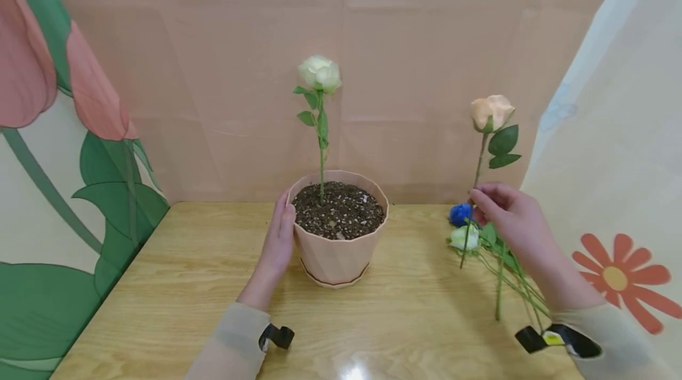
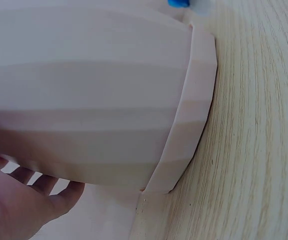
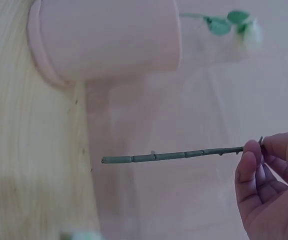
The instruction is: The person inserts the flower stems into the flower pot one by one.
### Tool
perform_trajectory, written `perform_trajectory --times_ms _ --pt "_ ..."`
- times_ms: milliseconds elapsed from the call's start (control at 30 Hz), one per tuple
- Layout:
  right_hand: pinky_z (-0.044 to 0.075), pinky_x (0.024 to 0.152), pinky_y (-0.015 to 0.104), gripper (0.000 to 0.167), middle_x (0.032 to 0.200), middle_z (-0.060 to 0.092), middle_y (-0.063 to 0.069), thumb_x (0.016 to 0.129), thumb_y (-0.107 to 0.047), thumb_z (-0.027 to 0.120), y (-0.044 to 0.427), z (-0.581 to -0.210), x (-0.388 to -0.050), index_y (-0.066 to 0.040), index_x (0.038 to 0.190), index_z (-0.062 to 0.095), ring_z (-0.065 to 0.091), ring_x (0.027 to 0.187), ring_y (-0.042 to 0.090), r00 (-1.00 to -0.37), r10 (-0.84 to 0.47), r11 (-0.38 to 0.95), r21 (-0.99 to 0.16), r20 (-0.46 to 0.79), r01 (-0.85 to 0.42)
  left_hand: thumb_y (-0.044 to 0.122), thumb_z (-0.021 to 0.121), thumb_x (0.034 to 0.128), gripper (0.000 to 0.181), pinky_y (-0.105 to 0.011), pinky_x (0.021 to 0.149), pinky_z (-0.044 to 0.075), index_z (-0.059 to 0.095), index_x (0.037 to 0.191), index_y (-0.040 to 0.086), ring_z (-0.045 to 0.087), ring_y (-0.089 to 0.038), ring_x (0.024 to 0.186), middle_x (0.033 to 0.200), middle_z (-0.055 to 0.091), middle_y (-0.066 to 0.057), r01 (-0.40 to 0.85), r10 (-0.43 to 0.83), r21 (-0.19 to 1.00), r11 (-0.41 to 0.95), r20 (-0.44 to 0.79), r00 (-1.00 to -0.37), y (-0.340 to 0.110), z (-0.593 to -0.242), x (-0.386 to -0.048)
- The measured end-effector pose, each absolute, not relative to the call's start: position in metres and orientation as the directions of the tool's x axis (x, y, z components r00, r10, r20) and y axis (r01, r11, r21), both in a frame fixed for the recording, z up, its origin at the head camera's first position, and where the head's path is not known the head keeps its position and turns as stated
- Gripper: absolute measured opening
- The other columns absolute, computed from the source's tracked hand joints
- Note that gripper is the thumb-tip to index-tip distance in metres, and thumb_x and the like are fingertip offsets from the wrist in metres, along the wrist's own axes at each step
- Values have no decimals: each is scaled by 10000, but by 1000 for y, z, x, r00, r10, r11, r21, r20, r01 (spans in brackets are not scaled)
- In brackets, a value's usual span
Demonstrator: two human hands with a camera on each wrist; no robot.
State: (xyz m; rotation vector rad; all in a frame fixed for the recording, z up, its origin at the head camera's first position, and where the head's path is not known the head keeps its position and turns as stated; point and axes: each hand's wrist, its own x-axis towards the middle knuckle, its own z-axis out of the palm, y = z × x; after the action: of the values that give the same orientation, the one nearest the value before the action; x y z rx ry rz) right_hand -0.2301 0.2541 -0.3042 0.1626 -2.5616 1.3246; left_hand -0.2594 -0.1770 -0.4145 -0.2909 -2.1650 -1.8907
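Observation:
A pink faceted flowerpot [image 1: 341, 255] filled with dark soil [image 1: 346, 214] stands on the table, and a white rose [image 1: 319, 74] rises upright from the soil. My left hand [image 1: 279, 232] rests against the pot's left side near the rim; the left wrist view shows the fingers [image 2: 46, 185] along the wall. To the right of the pot, my right hand [image 1: 511, 214] pinches a peach rose [image 1: 492, 112] by its stem, between thumb and fingers. Its bare green stem end [image 3: 154, 156] points down, above the table in the right wrist view.
Beneath my right hand lie a blue rose [image 1: 460, 214] and another white rose [image 1: 465, 238], with several green stems [image 1: 524, 294] on the wooden table [image 1: 176, 273]. Behind is a plain pink backdrop [image 1: 240, 72]. Printed flower panels flank the table.

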Motion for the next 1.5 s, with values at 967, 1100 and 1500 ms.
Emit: perform_trajectory --times_ms 967,1100,1500 --pt "602 709 234 241 896 725 109 1119 -186 689 117 -244 -262 51 1163 710 699 776 184 -858 -124 330 -795 499 -510 475 259 1212 613 -644 1321 177 234 1771 223 220 -372 1656 1817 233 -89 284 -20 944 165 291 -956 -176 -413 -258" --pt "569 677 226 226 894 704 142 1121 -189 686 106 -240 -267 34 1141 720 681 775 219 -853 -134 352 -780 505 -517 462 262 1214 606 -636 1319 195 245 1768 218 242 -372 1649 1812 251 -93 293 -16 941 170 300 -954 -174 -413 -258" --pt "592 703 256 211 913 706 185 1133 -153 656 76 -241 -290 54 1146 693 689 774 221 -817 -119 283 -769 565 -573 455 257 1218 590 -631 1320 200 257 1765 234 254 -364 1647 1806 272 -83 294 -29 939 177 303 -952 -175 -414 -260"
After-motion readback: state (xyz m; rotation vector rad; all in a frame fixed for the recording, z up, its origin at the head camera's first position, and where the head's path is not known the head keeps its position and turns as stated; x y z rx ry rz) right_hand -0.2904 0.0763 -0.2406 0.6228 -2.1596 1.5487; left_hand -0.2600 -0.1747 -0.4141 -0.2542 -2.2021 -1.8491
